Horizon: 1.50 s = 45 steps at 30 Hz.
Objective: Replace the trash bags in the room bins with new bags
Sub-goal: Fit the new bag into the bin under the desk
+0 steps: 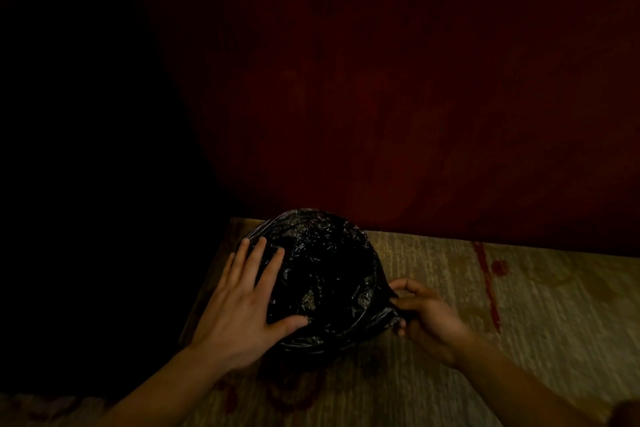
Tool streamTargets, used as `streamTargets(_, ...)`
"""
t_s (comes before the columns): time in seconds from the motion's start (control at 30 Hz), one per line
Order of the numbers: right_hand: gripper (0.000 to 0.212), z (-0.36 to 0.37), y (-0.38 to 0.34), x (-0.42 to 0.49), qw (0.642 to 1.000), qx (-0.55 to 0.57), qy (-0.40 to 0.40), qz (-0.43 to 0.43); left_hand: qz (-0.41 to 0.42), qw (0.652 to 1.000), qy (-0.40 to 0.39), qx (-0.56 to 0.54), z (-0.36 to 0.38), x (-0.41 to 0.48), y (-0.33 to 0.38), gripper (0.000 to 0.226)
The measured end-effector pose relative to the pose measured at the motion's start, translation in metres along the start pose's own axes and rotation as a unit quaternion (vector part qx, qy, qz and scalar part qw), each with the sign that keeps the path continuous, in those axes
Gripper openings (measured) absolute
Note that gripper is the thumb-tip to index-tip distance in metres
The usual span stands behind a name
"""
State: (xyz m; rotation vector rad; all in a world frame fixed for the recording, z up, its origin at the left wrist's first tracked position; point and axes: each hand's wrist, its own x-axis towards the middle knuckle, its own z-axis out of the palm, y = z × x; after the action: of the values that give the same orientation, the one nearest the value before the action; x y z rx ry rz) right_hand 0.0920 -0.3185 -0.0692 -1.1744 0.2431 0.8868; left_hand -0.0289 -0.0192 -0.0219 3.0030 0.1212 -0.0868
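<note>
Black trash bag [322, 274] draped over a bin, on carpet [519, 305]. Left hand [242, 298] spread flat on it, right hand [422, 312] pinching its edge. Best pulled snug round the rim.

Left hand [239, 308], right hand [427, 319], bare forearms [156, 388]

The trash bag [322, 274] is glossy black, all crinkly with little greyish highlights. The carpet [536, 322] is a dull beige-tan with fine ribbed lines, plus a dark red streak [488, 288], a red blob beside it and more red blotches lower down. The wall [381, 80] behind is deep red, going near-black on the left.
</note>
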Motion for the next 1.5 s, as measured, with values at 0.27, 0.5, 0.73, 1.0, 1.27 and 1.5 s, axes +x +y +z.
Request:
streamTargets(0.27, 0.019, 0.009, 0.023, 0.002, 0.937, 0.343, 0.051, 0.036, 0.006, 0.999, -0.035, 0.036, -0.004, 0.003, 0.001, 0.103)
streamTargets(0.5, 0.025, 0.003, 0.035, -0.002, 0.93, 0.366, 0.021, 0.019, 0.102, 0.992, -0.014, 0.078, -0.019, 0.009, 0.016, 0.082)
streamTargets(0.73, 0.018, 0.002, 0.026, 0.001, 0.977, 0.207, 0.043, -0.008, 0.12, 0.985, -0.106, 0.06, -0.015, 0.016, 0.016, 0.094)
streamTargets(1.0, 0.005, 0.019, 0.016, 0.01, 0.986, 0.108, 0.117, -0.058, 0.06, 0.994, -0.007, 0.088, -0.013, 0.006, 0.012, 0.077)
streamTargets(1.27, 0.011, 0.027, 0.009, 0.013, 0.975, -0.072, 0.16, -0.135, 0.041, 0.997, 0.012, 0.064, 0.0, 0.006, 0.006, 0.08)
streamTargets(1.5, 0.02, 0.02, 0.015, 0.003, 0.967, -0.148, 0.138, -0.156, 0.04, 0.997, 0.011, 0.071, 0.002, 0.007, 0.005, 0.075)
